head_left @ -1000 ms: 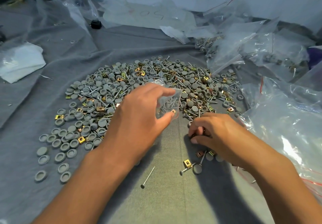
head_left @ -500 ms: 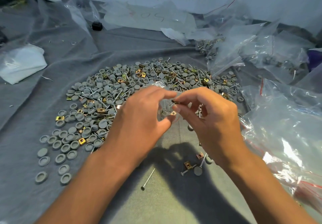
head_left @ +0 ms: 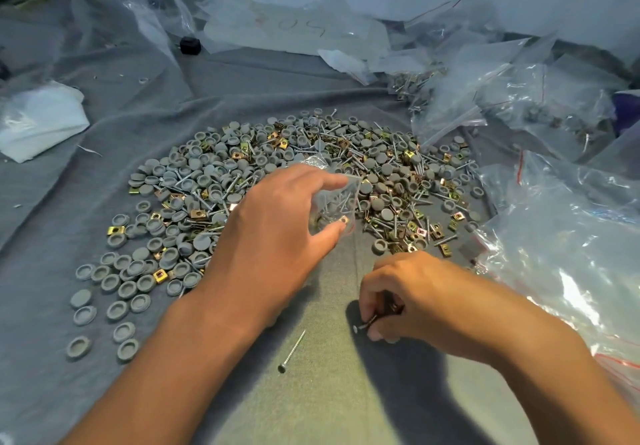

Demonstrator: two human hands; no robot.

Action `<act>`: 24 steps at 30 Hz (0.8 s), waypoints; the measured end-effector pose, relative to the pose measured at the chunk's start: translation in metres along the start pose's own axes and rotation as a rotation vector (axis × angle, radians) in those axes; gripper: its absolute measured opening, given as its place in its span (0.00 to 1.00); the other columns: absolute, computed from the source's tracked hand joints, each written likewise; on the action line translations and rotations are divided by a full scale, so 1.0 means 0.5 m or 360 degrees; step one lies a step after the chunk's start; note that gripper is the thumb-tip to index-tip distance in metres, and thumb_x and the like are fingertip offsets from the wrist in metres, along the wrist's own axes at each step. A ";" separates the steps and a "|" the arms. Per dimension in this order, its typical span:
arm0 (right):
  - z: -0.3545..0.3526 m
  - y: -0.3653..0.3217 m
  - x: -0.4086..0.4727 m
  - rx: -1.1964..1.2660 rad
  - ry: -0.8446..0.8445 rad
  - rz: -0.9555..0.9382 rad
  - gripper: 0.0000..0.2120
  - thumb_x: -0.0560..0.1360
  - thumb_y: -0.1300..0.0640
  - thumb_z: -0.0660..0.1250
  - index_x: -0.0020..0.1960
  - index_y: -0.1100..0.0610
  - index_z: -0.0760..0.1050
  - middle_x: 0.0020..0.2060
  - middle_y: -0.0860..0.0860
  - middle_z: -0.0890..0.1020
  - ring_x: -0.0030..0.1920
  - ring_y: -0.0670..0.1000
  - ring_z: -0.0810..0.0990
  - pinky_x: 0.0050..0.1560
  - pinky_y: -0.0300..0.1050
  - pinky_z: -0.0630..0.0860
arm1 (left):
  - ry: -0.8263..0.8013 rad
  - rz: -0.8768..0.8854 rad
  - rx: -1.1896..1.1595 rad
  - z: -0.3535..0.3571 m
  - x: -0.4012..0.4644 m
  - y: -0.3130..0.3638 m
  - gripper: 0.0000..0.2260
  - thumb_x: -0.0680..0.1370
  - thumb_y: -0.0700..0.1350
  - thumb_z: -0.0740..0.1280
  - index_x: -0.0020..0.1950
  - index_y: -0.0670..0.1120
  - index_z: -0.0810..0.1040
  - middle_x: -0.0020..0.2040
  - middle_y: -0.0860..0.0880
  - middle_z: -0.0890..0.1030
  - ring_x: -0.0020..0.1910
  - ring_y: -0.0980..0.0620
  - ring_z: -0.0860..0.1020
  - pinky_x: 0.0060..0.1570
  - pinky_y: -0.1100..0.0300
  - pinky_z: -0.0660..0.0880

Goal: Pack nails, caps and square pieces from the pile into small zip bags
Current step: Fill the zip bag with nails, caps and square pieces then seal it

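Head view: the left hand (head_left: 277,233) holds a small clear zip bag (head_left: 337,202) above the near edge of the pile (head_left: 294,174). The bag is pinched between the index finger on its upper edge and the thumb at its lower edge, so that it stands between the two fingertips with its body showing to the right of them. Several nails and at least one brass square piece are visible through the plastic.

The right hand (head_left: 415,299) is low over the grey cloth (head_left: 329,403), near the person and apart from the bag. Its fingers are curled downward and pinch a nail (head_left: 365,325); the flat head of the nail projects to the left of the fingertips, just above the cloth. A small dark item is also gripped under the fingers, but what it is cannot be determined.

A loose nail (head_left: 292,353) lies alone on the cloth between the two forearms, touching neither hand.

The pile consists of grey round caps (head_left: 117,309), nails and brass square pieces (head_left: 161,275), spread on the cloth beyond and to the left of the hands. Large clear plastic bags (head_left: 554,237) lie at the right, some containing hardware. A white crumpled sheet (head_left: 38,119) lies at the far left.
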State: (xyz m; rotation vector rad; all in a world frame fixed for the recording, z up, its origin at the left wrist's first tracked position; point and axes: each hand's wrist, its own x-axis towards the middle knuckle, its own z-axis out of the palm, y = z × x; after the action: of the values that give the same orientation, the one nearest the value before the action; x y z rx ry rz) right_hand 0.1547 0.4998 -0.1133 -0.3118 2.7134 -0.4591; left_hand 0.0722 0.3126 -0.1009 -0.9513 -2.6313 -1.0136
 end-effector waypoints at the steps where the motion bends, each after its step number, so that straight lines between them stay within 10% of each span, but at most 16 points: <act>1: -0.004 0.001 0.000 0.0090 0.0005 0.0010 0.07 0.72 0.44 0.75 0.44 0.42 0.77 0.37 0.39 0.81 0.41 0.38 0.78 0.42 0.41 0.77 | -0.0005 0.0001 0.0002 -0.001 0.000 0.001 0.23 0.71 0.53 0.71 0.66 0.54 0.78 0.59 0.60 0.80 0.52 0.64 0.76 0.58 0.67 0.72; 24: -0.013 0.035 -0.005 -0.0021 0.0117 0.0196 0.10 0.73 0.46 0.75 0.47 0.40 0.74 0.35 0.35 0.78 0.37 0.36 0.77 0.37 0.37 0.74 | -0.0012 -0.0012 0.0007 -0.004 -0.002 0.000 0.23 0.71 0.52 0.73 0.66 0.54 0.77 0.58 0.60 0.80 0.48 0.66 0.72 0.57 0.67 0.72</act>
State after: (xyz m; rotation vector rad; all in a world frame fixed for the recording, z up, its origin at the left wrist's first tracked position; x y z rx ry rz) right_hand 0.1517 0.5184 -0.1131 -0.1325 2.7880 -0.4255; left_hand 0.0728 0.3108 -0.0998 -0.9468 -2.6444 -1.0075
